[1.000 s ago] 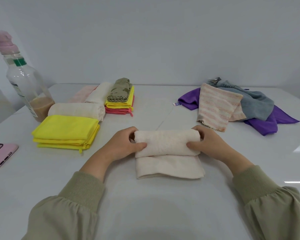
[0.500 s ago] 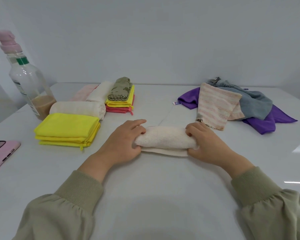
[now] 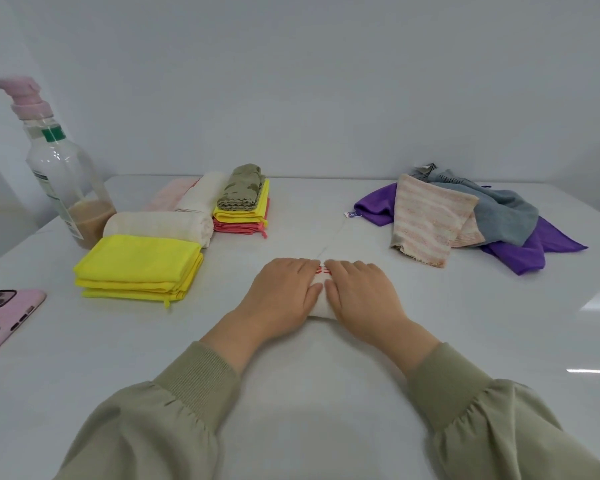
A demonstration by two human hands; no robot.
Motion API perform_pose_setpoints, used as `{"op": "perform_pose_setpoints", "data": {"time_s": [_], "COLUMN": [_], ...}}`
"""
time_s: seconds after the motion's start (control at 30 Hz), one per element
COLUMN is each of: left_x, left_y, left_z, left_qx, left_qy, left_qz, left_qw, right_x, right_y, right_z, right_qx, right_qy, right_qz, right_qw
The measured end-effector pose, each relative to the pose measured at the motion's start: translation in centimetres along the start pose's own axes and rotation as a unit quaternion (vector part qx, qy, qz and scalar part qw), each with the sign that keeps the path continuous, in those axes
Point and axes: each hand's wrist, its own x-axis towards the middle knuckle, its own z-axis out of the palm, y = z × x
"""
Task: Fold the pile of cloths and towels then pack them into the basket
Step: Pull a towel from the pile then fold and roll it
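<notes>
Left hand (image 3: 284, 292) and right hand (image 3: 361, 292) are flat side by side, fingers straight, pressing down on the cream towel (image 3: 321, 312), which is mostly hidden under them in the middle of the white table (image 3: 326, 403). Folded yellow cloths (image 3: 136, 268) sit off to the left, and the unfolded pile (image 3: 465, 216) is on the right.

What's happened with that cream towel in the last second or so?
The cream towel has been rolled up away from the person into a tight bundle. The left hand and right hand let go of its ends, slid to the middle and now press flat on it, side by side. The folded stacks, unfolded pile, bottle and phone stayed put.
</notes>
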Motion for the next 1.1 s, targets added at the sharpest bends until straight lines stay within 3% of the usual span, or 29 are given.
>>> {"op": "perform_pose_setpoints", "data": {"time_s": [0.3,0.5,0.6,0.73,0.9,1.03,1.1], "left_x": [-0.4,-0.6,-0.7,-1.7,-2.4,-1.8,-1.0], "left_y": [-2.3,-1.6,-1.8,-3.6,-5.5,-5.8,-5.6], "left_z": [0.7,0.0,-0.9,-1.5,-1.7,-1.5,-1.1], "left_qx": [-0.011,0.125,0.14,0.077,0.078,0.138,0.149], "left_qy": [-0.034,-0.009,-0.015,0.023,0.037,-0.031,-0.059], "left_qz": [-0.046,-0.161,-0.214,-0.173,-0.15,-0.201,-0.246], "left_qw": [0.998,0.979,0.967,0.982,0.985,0.969,0.956], "right_x": [-0.3,1.0,3.0,6.1,9.1,10.4,10.2], "right_y": [2.3,2.1,0.1,-2.6,-5.9,-6.7,-6.5], "right_z": [1.1,2.2,3.6,5.0,6.2,7.3,7.6], "right_qx": [0.008,0.087,0.138,0.207,0.377,0.337,0.323], "right_qy": [-0.053,-0.127,-0.104,-0.054,-0.102,-0.12,-0.103], "right_qz": [0.025,0.084,0.142,0.193,0.196,0.135,0.147], "right_qw": [0.998,0.984,0.975,0.958,0.9,0.924,0.929]}}
